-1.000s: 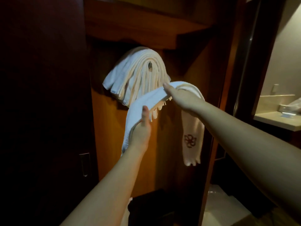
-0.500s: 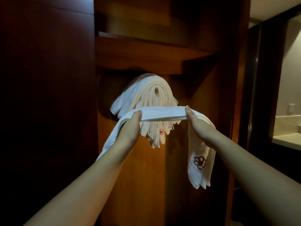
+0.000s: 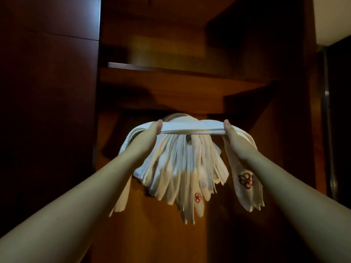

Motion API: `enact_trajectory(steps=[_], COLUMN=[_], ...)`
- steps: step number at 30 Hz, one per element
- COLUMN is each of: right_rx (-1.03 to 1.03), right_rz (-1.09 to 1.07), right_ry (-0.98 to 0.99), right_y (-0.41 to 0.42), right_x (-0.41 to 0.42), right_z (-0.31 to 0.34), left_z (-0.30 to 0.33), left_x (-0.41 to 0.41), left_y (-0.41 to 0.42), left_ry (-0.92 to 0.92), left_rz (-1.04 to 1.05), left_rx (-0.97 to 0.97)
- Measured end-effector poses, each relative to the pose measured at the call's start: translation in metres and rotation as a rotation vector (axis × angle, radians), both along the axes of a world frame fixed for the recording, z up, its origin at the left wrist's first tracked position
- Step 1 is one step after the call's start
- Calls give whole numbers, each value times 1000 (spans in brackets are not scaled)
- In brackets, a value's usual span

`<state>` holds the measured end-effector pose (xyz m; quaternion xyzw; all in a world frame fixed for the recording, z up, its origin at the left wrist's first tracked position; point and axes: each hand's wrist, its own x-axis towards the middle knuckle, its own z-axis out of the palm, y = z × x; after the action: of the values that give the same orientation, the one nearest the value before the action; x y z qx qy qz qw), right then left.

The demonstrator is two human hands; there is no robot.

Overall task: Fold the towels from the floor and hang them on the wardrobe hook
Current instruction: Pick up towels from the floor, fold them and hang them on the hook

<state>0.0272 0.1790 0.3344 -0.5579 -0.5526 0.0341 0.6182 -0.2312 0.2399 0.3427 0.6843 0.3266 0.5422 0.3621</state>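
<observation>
Both my arms reach up and forward, bare to the elbow and nearly straight, converging slightly toward the middle. My left hand [image 3: 150,132] is raised at about the same height as my right hand [image 3: 232,136], the two held well apart. Each has its thumb up on top and its fingers curled underneath, pinching the folded towel [image 3: 191,127] that spans between them. My wrists are level, palms turned inward toward each other
</observation>
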Motion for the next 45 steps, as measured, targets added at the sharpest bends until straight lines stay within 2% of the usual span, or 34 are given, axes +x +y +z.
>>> enact_trajectory(steps=[5, 10, 14, 20, 23, 26, 29, 35, 39, 42, 45], right_rx=[9, -35, -42, -45, -75, -133, -126, -143, -280, -260, -225], right_rz=[-35, 59, 87, -16, 4, 109, 115, 25, 152, 212, 260], right_ry=[-94, -55, -57, -111, -91, -180, -232, -233, -277, -324, -283], right_y=[66, 118, 157, 200, 218, 231, 235, 246, 247, 244, 240], right_x=[29, 50, 69, 89, 90, 79, 70, 95, 100, 107, 116], right_z=[55, 85, 91, 88, 91, 96, 101, 98, 79, 61, 38], left_z=[47, 74, 78, 78, 82, 83, 81, 74, 55, 28, -2], left_x=[20, 38, 55, 69, 68, 55, 48, 65, 49, 31, 18], left_y=[65, 114, 151, 182, 194, 206, 217, 217, 213, 215, 214], left_ry=[-11, -5, -8, 53, 62, 34, 49, 77, 190, 202, 240], left_rz=[-121, -123, -89, -133, -84, -43, 15, -66, 79, 190, 359], left_rx=[81, 128, 106, 15, 11, -1, -18, -6, 29, 17, -42])
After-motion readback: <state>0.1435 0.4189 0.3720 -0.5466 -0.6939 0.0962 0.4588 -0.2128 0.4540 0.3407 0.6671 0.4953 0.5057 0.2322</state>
